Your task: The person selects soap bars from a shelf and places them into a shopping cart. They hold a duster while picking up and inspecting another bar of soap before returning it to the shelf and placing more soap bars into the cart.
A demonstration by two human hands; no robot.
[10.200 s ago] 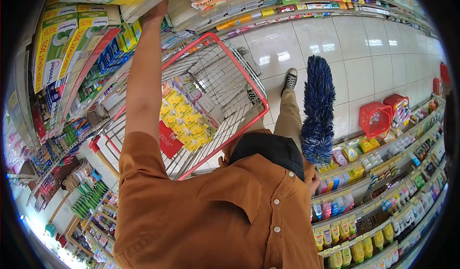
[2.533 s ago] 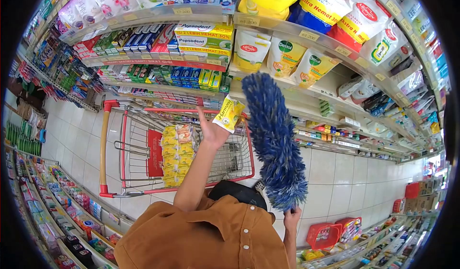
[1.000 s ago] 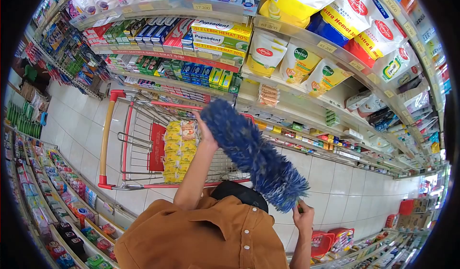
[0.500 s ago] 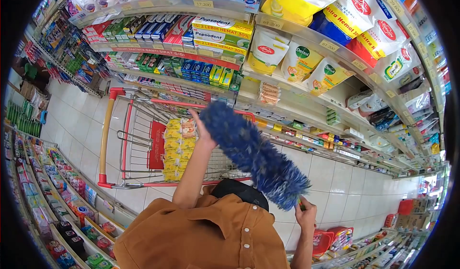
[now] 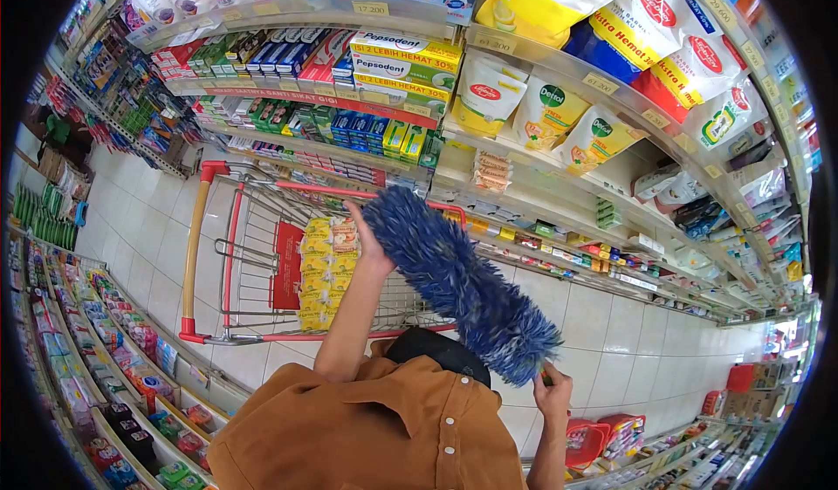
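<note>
A fluffy blue duster (image 5: 458, 280) slants across the middle of the view, in front of my body. At its lower right end my right hand (image 5: 552, 391) is closed around the handle, which is mostly hidden by the fingers. My left hand (image 5: 371, 244) rests against the upper left end of the duster, one finger stretched out and the palm turned to the fibres. Its other fingers are partly hidden behind the duster. Below and behind the left hand, yellow packets (image 5: 321, 272) lie in the shopping cart (image 5: 244, 254).
Shelves ahead hold toothpaste boxes (image 5: 406, 62), orange-white packs (image 5: 491, 171) and yellow soap refill pouches (image 5: 550, 110). Another stocked shelf (image 5: 113, 359) runs along the left. Red baskets (image 5: 587, 442) stand on the tiled floor (image 5: 602, 324) at lower right.
My right hand and the lower end of the duster have shifted slightly to the left. The left hand stays nearly in place against the duster.
</note>
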